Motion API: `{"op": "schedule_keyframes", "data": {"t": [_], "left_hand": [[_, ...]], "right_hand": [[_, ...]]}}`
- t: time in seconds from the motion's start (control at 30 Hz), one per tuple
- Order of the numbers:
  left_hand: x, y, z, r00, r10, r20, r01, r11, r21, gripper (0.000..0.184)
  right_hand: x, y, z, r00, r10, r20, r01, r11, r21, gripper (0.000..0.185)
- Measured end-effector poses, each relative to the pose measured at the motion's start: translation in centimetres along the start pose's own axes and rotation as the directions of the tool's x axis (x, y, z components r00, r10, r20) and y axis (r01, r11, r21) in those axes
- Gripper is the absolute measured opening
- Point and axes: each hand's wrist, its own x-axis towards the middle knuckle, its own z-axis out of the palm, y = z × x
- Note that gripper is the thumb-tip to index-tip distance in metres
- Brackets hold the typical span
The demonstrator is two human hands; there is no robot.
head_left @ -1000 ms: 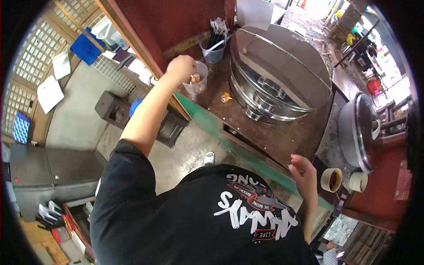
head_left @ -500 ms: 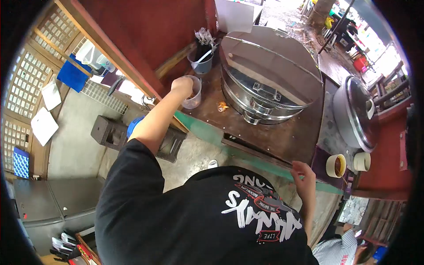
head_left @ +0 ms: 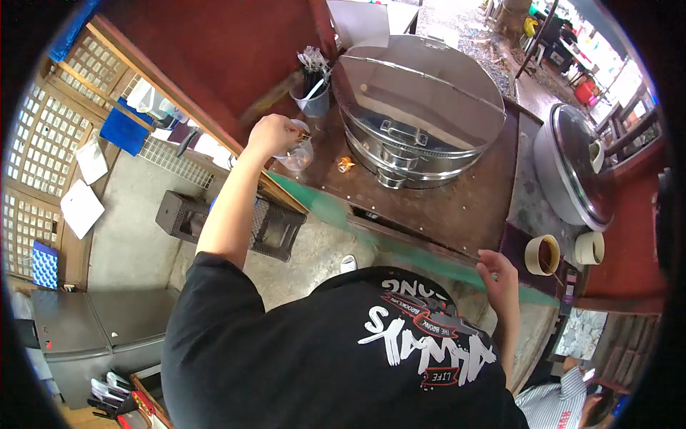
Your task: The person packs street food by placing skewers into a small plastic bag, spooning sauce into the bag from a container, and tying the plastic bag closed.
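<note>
My left hand (head_left: 273, 136) is closed on a small shiny gold-brown wrapped item (head_left: 301, 133), held just over a clear plastic cup (head_left: 296, 156). Some small contents show at the bottom of this cup. A similar orange-gold wrapped item (head_left: 346, 164) lies on the brown counter (head_left: 443, 214) to the right of the cup. Behind it stands a second cup (head_left: 311, 100) with black utensils in clear wrapping. My right hand (head_left: 499, 272) hangs at the counter's front edge, fingers bent but apart, with nothing in it.
A large round steel pan with a lid (head_left: 421, 93) fills the counter's middle. Farther right are a lidded grey pot (head_left: 564, 171) and two cream containers (head_left: 542, 256) (head_left: 589, 248). A person in a striped shirt (head_left: 554, 400) is at the lower right. Red panels border the counter.
My left hand went down into the clear cup, then rose with the wrapped item between its fingers. My right hand has stayed near the counter's edge. The camera view has shifted.
</note>
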Motion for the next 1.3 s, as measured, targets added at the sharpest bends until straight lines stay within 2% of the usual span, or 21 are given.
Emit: {"op": "schedule_keyframes", "data": {"t": [0.07, 0.17, 0.23, 0.3, 0.4, 0.5, 0.6, 0.7, 0.8, 0.9, 1.03, 1.1, 1.17, 1.27, 1.3], "left_hand": [[-2.0, 2.5, -1.6, 0.995, 0.095, 0.018, -0.092, 0.988, -0.122, 0.028], [-3.0, 5.1, 1.6, 0.988, 0.14, 0.072, -0.135, 0.989, -0.065, 0.021], [-3.6, 7.1, 4.4, 0.989, 0.102, 0.105, -0.108, 0.993, 0.055, 0.018], [-4.0, 8.7, 6.4, 0.978, 0.132, 0.159, -0.151, 0.983, 0.11, 0.016], [-3.7, 9.2, 9.3, 0.973, 0.181, 0.142, -0.206, 0.962, 0.181, 0.017], [-3.4, 9.7, 10.4, 0.97, 0.19, 0.152, -0.219, 0.954, 0.205, 0.016], [-3.4, 10.0, 11.3, 0.96, 0.151, 0.237, -0.209, 0.947, 0.244, 0.016], [-3.8, 10.0, 12.1, 0.975, 0.156, 0.158, -0.19, 0.956, 0.224, 0.016], [-4.0, 10.0, 12.1, 0.981, 0.097, 0.168, -0.124, 0.98, 0.156, 0.019], [-4.4, 9.0, 10.4, 0.997, 0.028, 0.066, -0.024, 0.998, -0.056, 0.019], [-3.1, 4.8, 5.5, 0.977, -0.196, -0.085, 0.168, 0.95, -0.261, 0.022], [-1.8, 1.3, 4.1, 0.945, -0.137, -0.297, 0.102, 0.986, -0.129, 0.024], [-0.3, -1.2, 3.6, 0.968, -0.129, -0.214, 0.141, 0.989, 0.042, 0.023], [1.8, -3.9, 4.4, 0.991, -0.123, 0.058, 0.105, 0.964, 0.244, 0.022], [2.4, -4.4, 4.9, 0.985, -0.099, 0.14, 0.051, 0.949, 0.312, 0.022]], "right_hand": [[0.0, 0.3, -0.3, 1.0, 0.005, 0.008, -0.005, 1.0, 0.011, 0.025], [-0.1, 1.8, -0.7, 1.0, -0.018, 0.012, 0.018, 1.0, 0.019, 0.025], [-0.1, 2.6, -0.8, 0.998, -0.06, 0.012, 0.06, 0.998, 0.021, 0.026], [-0.2, 2.9, -1.0, 0.999, -0.037, 0.026, 0.036, 0.998, 0.042, 0.026], [-0.5, 3.3, -1.3, 0.999, -0.023, 0.038, 0.021, 0.998, 0.063, 0.026], [-0.8, 3.8, -1.5, 0.999, -0.012, 0.04, 0.009, 0.997, 0.074, 0.025], [-0.9, 4.0, -1.8, 0.999, -0.002, 0.04, 0.0, 0.998, 0.069, 0.025], [-0.9, 4.4, -2.0, 0.999, -0.016, 0.038, 0.014, 0.998, 0.055, 0.025], [-0.9, 4.3, -2.0, 0.999, -0.002, 0.047, 0.0, 0.999, 0.043, 0.025], [-0.7, 4.4, -1.9, 0.999, 0.001, 0.038, -0.003, 0.999, 0.049, 0.025], [-0.6, 5.0, -1.6, 0.999, 0.024, 0.032, -0.026, 0.998, 0.056, 0.026], [-0.5, 5.0, -1.2, 0.998, 0.042, 0.038, -0.045, 0.995, 0.094, 0.025], [-0.3, 4.7, -0.8, 0.997, 0.059, 0.048, -0.063, 0.993, 0.103, 0.025], [-0.1, 3.6, -0.6, 0.995, 0.08, 0.063, -0.085, 0.993, 0.081, 0.025], [-0.1, 3.3, -0.6, 0.994, 0.086, 0.067, -0.091, 0.993, 0.08, 0.025]]}}
